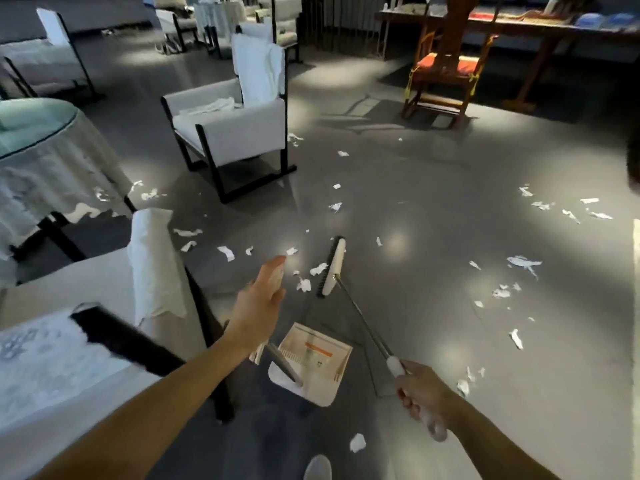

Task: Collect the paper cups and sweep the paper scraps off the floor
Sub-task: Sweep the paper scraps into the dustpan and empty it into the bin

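While the right hand (420, 393) curls its grip round the broom (363, 320) handle, its brush head lies ahead, long axis pointing away; paper scraps (304, 284) sit just left of it; the left hand (259, 299), fingers straight, hovers nearer them, beyond the dustpan (311, 365).

A glossy grey floor (433, 188) spreads through the dim room, with pale pools of reflected light on it around a white upholstered armchair on a black frame (228, 133). Left of that armchair stands a round glass-topped desk draped in a white lace-edged cloth (52, 168), and nearer the camera is a second white-covered chair (152, 265). Far to the armchair's right, a brown wooden chair with a red-orange seat cushion (446, 67) sits by a long dark wooden desk (568, 31). More white chairs (285, 19) stand behind the armchair.
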